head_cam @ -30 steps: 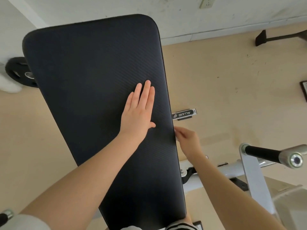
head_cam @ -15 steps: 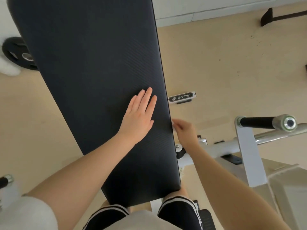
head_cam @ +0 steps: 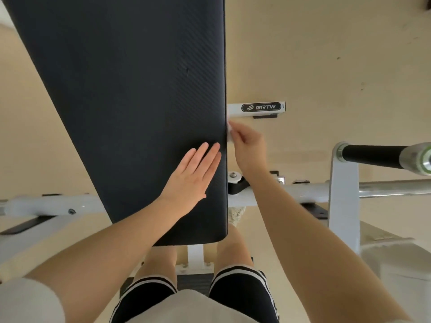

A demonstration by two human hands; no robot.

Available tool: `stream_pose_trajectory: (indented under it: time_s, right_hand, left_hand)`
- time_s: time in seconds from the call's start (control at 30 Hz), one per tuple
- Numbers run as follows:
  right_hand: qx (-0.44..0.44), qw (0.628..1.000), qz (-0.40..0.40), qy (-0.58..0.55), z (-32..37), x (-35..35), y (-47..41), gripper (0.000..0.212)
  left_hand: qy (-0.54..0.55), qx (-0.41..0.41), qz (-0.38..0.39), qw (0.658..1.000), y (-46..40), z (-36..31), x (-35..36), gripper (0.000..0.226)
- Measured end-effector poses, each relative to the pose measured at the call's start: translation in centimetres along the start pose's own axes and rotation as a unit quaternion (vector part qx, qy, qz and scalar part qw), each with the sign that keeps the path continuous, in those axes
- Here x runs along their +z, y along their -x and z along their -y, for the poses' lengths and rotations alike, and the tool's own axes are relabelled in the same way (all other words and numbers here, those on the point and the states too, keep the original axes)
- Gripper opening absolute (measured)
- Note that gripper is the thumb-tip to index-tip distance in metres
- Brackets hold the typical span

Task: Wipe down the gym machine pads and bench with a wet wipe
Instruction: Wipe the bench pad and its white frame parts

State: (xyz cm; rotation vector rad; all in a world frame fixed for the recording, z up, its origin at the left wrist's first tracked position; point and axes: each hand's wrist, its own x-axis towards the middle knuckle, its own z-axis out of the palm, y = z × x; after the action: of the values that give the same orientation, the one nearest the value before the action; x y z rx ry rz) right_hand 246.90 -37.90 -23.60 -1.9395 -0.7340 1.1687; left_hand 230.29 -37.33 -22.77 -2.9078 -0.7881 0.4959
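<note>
L hand (head_cam: 193,176) flat on bench pad (head_cam: 130,89); R hand (head_cam: 248,148) pinching wipe (head_cam: 229,132) vs pad edge.

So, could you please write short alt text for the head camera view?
A person's right hand presses a white wipe against the right edge of a black bench pad, while the left hand lies flat on top of the pad. A white metal frame and beige floor show beyond.

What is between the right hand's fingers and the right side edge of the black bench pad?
In the head view, a white wet wipe sits between the right hand and the edge of the bench pad.
</note>
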Motion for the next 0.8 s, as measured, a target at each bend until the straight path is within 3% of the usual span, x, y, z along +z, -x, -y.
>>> stream_pose_trajectory:
  time_s: [0.07, 0.17, 0.23, 0.37, 0.5, 0.67, 0.73, 0.8]
  right_hand:
    - [0.056, 0.993, 0.067, 0.074, -4.0, -0.4, 2.9, 0.028]
    - [0.163, 0.97, 0.141, 0.109, -8.3, -0.4, 6.8, 0.029]
    - [0.176, 0.975, 0.114, 0.072, -8.2, -0.1, 6.7, 0.029]
    - [0.082, 0.995, 0.041, -0.029, -3.8, 0.0, 2.8, 0.029]
    - [0.033, 0.999, 0.034, -0.018, -3.6, -0.2, 3.6, 0.03]
    - [0.157, 0.983, 0.06, 0.077, -10.6, 1.3, 11.6, 0.03]
    - [0.231, 0.97, 0.058, 0.052, -13.2, 2.2, 15.0, 0.031]
    - [0.277, 0.961, 0.005, -0.003, -14.6, 3.6, 16.4, 0.029]
  left_hand:
    - [-0.01, -0.028, 0.038, 0.999, 0.3, -1.2, 0.6, 0.125]
    - [-0.015, -0.061, 0.04, 0.997, 0.2, -2.3, 1.1, 0.111]
    - [-0.029, -0.071, 0.037, 0.996, 0.2, -2.5, 1.3, 0.109]
    - [-0.063, -0.069, 0.065, 0.994, 0.2, -2.2, 1.1, 0.125]
    - [-0.061, -0.068, 0.077, 0.993, 0.1, -2.1, 0.7, 0.129]
    - [-0.036, -0.044, 0.096, 0.994, 0.3, -2.0, 0.4, 0.123]
    - [-0.031, -0.037, 0.083, 0.995, 0.6, -2.0, 0.5, 0.117]
    - [-0.019, -0.015, 0.06, 0.998, 1.3, -2.2, 0.8, 0.108]
